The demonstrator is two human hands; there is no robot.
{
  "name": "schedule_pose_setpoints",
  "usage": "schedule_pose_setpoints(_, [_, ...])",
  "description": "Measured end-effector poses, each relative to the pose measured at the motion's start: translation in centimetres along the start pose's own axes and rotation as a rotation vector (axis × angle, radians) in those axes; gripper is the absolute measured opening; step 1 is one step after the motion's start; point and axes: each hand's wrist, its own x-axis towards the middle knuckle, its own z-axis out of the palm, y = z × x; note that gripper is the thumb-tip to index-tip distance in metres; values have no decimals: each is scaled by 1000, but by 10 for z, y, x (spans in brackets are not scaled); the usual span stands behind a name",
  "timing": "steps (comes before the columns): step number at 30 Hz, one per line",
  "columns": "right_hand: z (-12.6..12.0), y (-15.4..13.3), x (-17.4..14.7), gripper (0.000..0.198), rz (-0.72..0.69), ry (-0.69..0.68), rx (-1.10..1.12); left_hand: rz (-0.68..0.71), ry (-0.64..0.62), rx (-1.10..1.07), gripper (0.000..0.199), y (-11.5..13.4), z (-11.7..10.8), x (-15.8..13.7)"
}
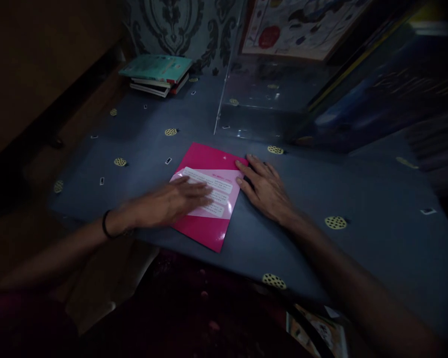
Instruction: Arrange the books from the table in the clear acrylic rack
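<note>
A glossy pink booklet (205,232) lies flat on the table, its cover showing a paler band with white text boxes. My left hand (171,200), slightly blurred, is over the left part of the cover with fingers stretched out, hiding some of the print. Whether it presses on the cover I cannot tell. At the booklet's upper right edge rests my right hand (265,189), palm down and fingers apart, its fingertips touching the edge. Neither hand grips anything.
The table has a blue-grey cloth (134,199) with pineapple prints. Several stacked books (157,69) lie at the back left. A clear plastic stand (261,119) and upright dark blue books (366,94) stand at the back right. Below the table's front edge is another book (317,333).
</note>
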Motion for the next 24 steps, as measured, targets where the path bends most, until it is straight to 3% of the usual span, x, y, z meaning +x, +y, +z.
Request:
schedule_pose_setpoints(2, [-1, -1, 1, 57, 4, -7, -7, 41, -71, 12, 61, 24, 12, -16])
schedule_pose_setpoints(5, [-2, -4, 1, 55, 15, 2, -16, 37, -40, 27, 62, 43, 25, -32])
schedule_pose_setpoints(10, [-2, -29, -12, 42, -16, 82, 5, 38, 10, 93, 52, 41, 34, -35])
schedule_pose_setpoints(16, [-9, -72, -66, 35, -292, 78, 191, 55, 71, 210, 39, 40, 43, -28])
schedule_pose_setpoints(20, [-20, -78, -86, 42, -339, 36, 262, 60, 149, 288, 34, 41, 48, -22])
schedule_pose_setpoints(24, [-23, -73, -83, 41, -317, 16, 324, 97, 119, 433, 43, 41, 54, -22])
